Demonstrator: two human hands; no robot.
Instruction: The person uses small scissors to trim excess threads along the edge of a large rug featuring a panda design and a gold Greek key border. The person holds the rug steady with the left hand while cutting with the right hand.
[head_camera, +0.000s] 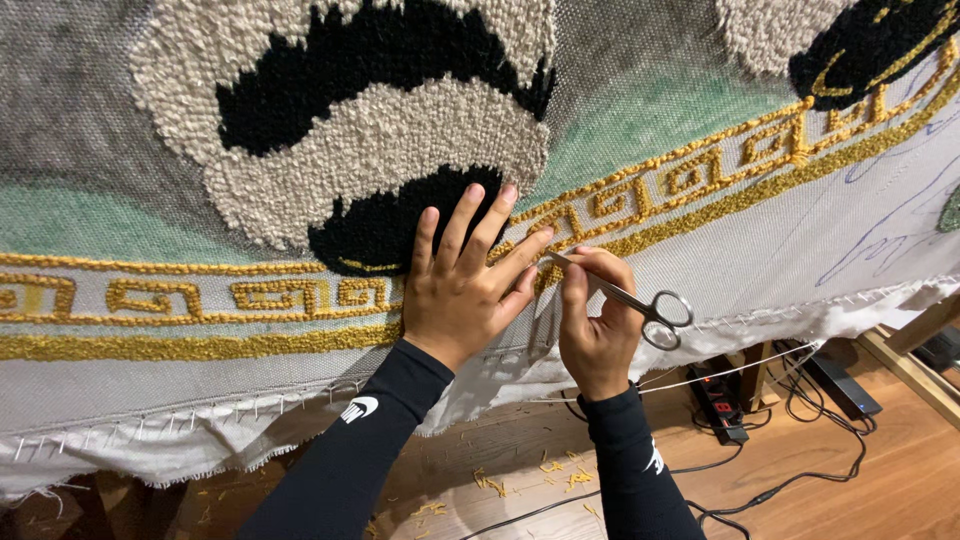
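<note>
Two hands work the tufted rug (300, 180): left hand (462, 292) spread flat, steadying its soft, yielding cloth; right hand (597, 322) pinches light steel scissors (625, 298) mid-blade, beside the gold border (200, 295).

The rug (380, 130) was nubby looped yarn, matt and rough, on a plain grey woven backing cloth (800, 230) with frayed white edges. The scissors (640, 305) were shiny bare metal. The floor (800, 460) was smooth wood with a soft sheen, and both sleeves (350, 450) were smooth black stretch fabric.
</note>
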